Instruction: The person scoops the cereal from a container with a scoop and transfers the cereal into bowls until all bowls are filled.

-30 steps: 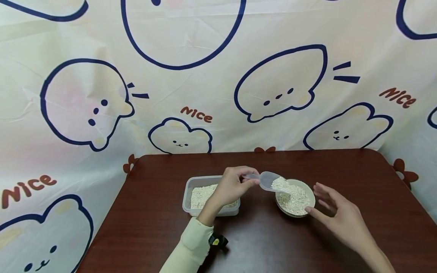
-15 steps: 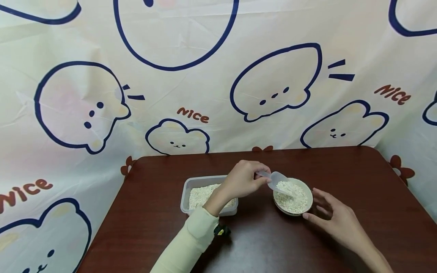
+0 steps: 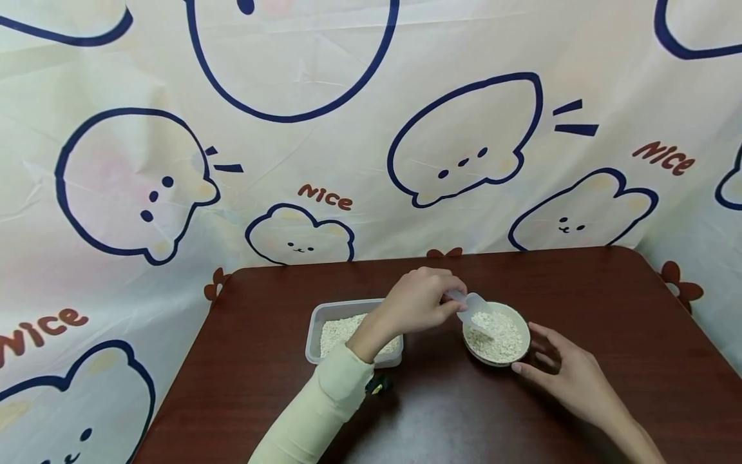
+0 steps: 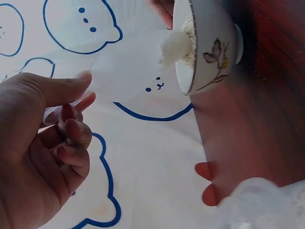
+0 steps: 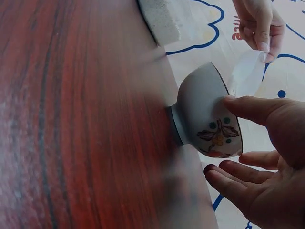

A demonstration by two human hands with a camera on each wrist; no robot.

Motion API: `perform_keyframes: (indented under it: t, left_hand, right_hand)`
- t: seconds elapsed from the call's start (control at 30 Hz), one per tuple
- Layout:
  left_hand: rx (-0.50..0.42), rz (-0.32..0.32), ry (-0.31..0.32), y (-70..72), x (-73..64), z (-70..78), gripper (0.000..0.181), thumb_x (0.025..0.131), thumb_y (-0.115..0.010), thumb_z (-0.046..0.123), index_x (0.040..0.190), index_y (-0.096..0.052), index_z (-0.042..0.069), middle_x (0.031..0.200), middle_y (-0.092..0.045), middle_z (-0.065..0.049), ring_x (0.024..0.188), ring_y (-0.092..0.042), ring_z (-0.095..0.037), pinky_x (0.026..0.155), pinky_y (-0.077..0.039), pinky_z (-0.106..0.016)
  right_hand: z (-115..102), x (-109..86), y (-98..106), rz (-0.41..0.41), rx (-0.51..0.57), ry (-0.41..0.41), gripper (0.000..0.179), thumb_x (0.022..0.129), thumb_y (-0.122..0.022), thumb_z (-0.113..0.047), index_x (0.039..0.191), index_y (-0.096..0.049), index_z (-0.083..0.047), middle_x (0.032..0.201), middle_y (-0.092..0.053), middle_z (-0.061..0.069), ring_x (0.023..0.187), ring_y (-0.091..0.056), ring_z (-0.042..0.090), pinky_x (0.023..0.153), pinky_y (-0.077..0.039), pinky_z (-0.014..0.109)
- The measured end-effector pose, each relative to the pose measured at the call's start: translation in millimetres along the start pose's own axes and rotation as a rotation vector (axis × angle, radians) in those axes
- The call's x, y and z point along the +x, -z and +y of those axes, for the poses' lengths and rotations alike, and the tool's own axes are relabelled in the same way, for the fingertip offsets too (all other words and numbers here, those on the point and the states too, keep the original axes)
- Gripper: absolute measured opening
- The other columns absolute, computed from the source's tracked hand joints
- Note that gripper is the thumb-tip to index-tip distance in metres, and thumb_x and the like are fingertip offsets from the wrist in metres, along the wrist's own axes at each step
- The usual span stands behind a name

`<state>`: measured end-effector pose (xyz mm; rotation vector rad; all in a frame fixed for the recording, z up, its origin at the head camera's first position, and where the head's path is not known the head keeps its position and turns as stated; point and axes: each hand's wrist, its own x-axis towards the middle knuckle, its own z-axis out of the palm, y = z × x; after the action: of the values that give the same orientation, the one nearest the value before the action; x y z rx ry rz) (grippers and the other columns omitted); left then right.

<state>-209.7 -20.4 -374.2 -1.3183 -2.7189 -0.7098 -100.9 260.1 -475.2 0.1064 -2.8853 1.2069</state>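
Note:
My left hand point(image 3: 420, 299) pinches the handle of a translucent scoop point(image 3: 474, 308), tilted down over a bowl point(image 3: 480, 356). White flakes like oats point(image 4: 174, 50) spill from the scoop's lip onto the flakes point(image 3: 501, 338) that fill much of the bowl. Brown leaf and flower prints mark the white bowl's outside in the right wrist view. At its right side is my right hand point(image 3: 570, 377), thumb point(image 5: 257, 109) at the rim and the other fingers spread loosely by the lower side.
Left of the bowl stands a clear plastic box point(image 3: 313, 332) holding more flakes, partly covered by my left forearm. A dark brown table point(image 3: 261, 386) carries everything. Behind hangs a cloth point(image 3: 371, 148) with cartoon prints.
My left hand has moved right with the scoop, which now tips further over the bowl, its flakes sliding in. My right hand stays beside the bowl. The head view has shifted slightly.

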Motion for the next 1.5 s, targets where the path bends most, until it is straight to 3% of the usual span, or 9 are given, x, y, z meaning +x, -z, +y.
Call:
perform_keyframes:
  t: [0.17,0.47,0.87,0.93,1.1,1.3,1.43,1.5]
  left_hand:
    - [0.049,0.001,-0.028,7.0,2.0,5.4,0.017,0.102,-0.076,0.024,0.115,-0.081,0.014,0.099,-0.075,0.004,0.075,-0.059,-0.002,0.064,-0.044,-0.015]
    - [0.016,-0.001,-0.038,15.8,5.1,10.8,0.018,0.102,-0.077,0.023,0.116,-0.081,0.013,0.104,-0.077,0.003,0.076,-0.061,-0.003,0.066,-0.046,-0.014]
    - [-0.045,0.047,-0.019,17.7,-4.6,2.1,0.017,0.101,-0.078,0.023,0.114,-0.081,0.014,0.101,-0.077,0.003,0.078,-0.061,-0.006,0.07,-0.047,-0.018]
    - [-0.067,0.066,-0.011,17.4,-9.2,-1.4,0.016,0.1,-0.079,0.022,0.113,-0.081,0.013,0.101,-0.078,0.002,0.08,-0.063,-0.006,0.071,-0.048,-0.018]
    - [-0.151,0.138,0.003,18.7,-26.2,-15.1,0.012,0.099,-0.079,0.018,0.11,-0.08,0.011,0.098,-0.078,0.001,0.078,-0.063,-0.007,0.07,-0.05,-0.02]
    - [-0.254,0.242,0.075,23.3,-56.7,-37.0,0.01,0.098,-0.08,0.012,0.108,-0.08,0.012,0.093,-0.075,0.001,0.073,-0.057,-0.006,0.066,-0.05,-0.022]
    - [-0.304,0.303,0.141,28.5,-77.6,-49.7,0.01,0.097,-0.081,0.012,0.107,-0.08,0.012,0.094,-0.074,0.001,0.07,-0.056,-0.007,0.064,-0.05,-0.025]
    - [-0.328,0.327,0.176,30.6,-87.7,-55.6,0.01,0.097,-0.081,0.013,0.106,-0.08,0.014,0.094,-0.074,0.001,0.069,-0.057,-0.009,0.063,-0.05,-0.025]
  right_hand:
    - [-1,1.1,0,-0.016,-0.004,-0.014,0.089,0.09,-0.088,-0.044,0.156,-0.048,0.0,0.152,-0.055,0.034,0.116,-0.075,0.042,0.087,-0.064,0.039]
    - [-2,0.2,1,-0.01,0.001,-0.009,0.088,0.09,-0.088,-0.045,0.156,-0.048,0.0,0.15,-0.057,0.033,0.115,-0.076,0.042,0.087,-0.064,0.039]
    - [-3,-0.8,1,0.01,-0.015,-0.003,0.086,0.09,-0.088,-0.043,0.155,-0.05,-0.001,0.149,-0.058,0.032,0.114,-0.076,0.041,0.087,-0.064,0.04]
    - [-4,-0.8,3,0.02,-0.021,0.003,0.085,0.09,-0.088,-0.043,0.154,-0.051,-0.002,0.148,-0.061,0.03,0.116,-0.076,0.039,0.088,-0.064,0.038]
    - [-11,-0.2,8,0.072,-0.03,0.025,0.081,0.09,-0.089,-0.041,0.152,-0.055,-0.003,0.143,-0.067,0.024,0.122,-0.072,0.039,0.086,-0.058,0.013]
    - [-27,1.2,11,0.149,-0.058,0.074,0.078,0.088,-0.091,-0.038,0.15,-0.058,-0.004,0.142,-0.067,0.021,0.121,-0.072,0.042,0.085,-0.06,0.018]
    - [-40,0.6,8,0.172,-0.042,0.136,0.075,0.087,-0.093,-0.03,0.149,-0.058,-0.004,0.144,-0.066,0.019,0.119,-0.072,0.041,0.086,-0.046,-0.001]
    - [-45,1.2,5,0.174,-0.02,0.165,0.074,0.086,-0.093,-0.026,0.148,-0.059,-0.005,0.145,-0.066,0.018,0.119,-0.072,0.04,0.086,-0.042,-0.004]
